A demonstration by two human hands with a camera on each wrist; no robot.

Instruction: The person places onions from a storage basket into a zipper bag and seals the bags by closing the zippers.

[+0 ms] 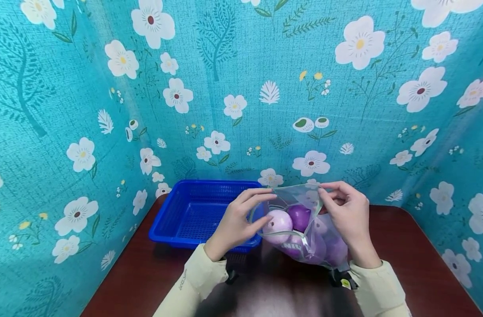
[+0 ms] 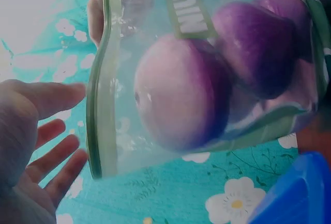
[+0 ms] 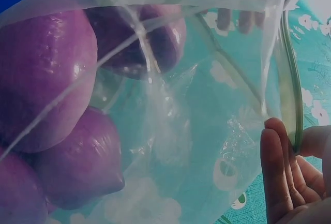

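A clear zip bag (image 1: 314,246) with a green-edged mouth hangs tilted above the table, its mouth spread toward the left hand. Through its film show several round purple onion-like things, among them a pale lilac one (image 1: 280,222) and a darker one with a pointed tip (image 1: 299,217). My right hand (image 1: 348,213) pinches the right corner of the mouth between thumb and fingers. At the left side of the mouth is my left hand (image 1: 241,215), thumb and fingers apart and loosely extended, fingertips by the rim. Whether they touch it I cannot tell.
A blue slotted plastic basket (image 1: 162,224) stands at the back left of the dark red-brown table (image 1: 400,246). Behind and on both sides hangs a turquoise flowered cloth (image 1: 249,127).
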